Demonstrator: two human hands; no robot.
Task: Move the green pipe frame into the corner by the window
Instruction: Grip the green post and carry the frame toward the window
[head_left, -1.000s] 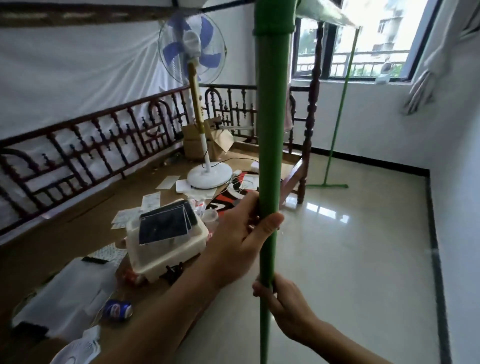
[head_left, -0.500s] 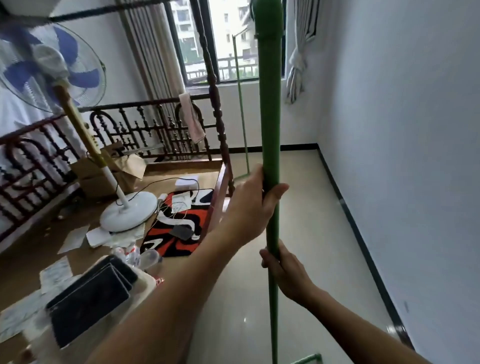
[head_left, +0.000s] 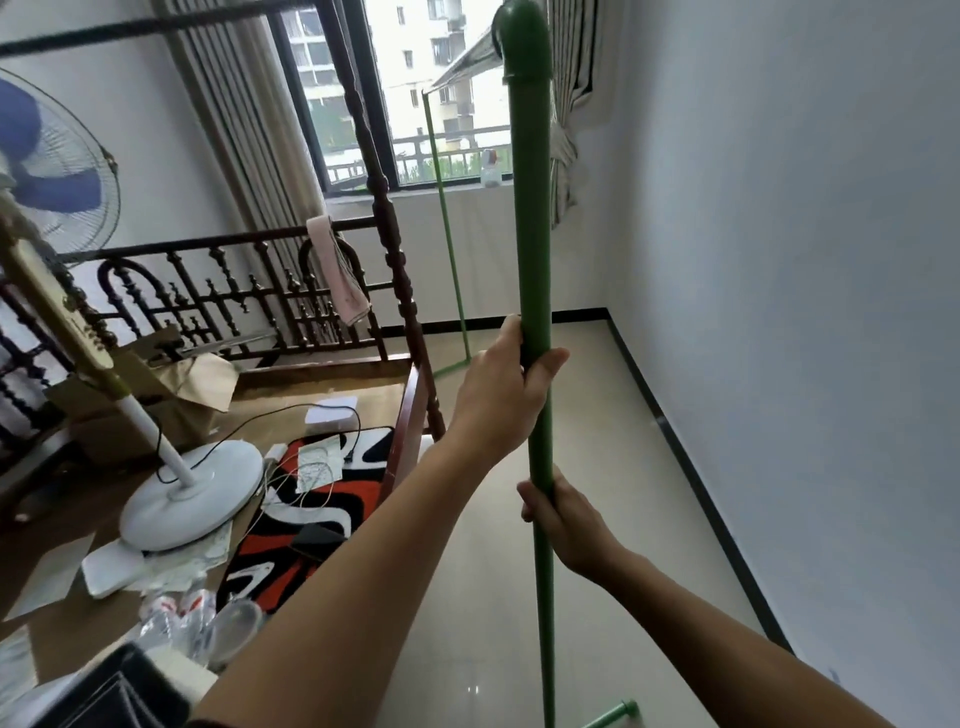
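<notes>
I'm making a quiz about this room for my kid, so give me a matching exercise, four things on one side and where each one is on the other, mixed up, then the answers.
Things:
1. left hand
2. right hand
3. pink cloth
4. white fan base

Places:
A. draped over the dark wooden railing
B. gripping the near green pipe, lower down
C. standing on the wooden platform, beside the red, black and white mat
D. gripping the near green pipe, higher up

Pairs: 1-D, 2-B, 3-A, 4-C
</notes>
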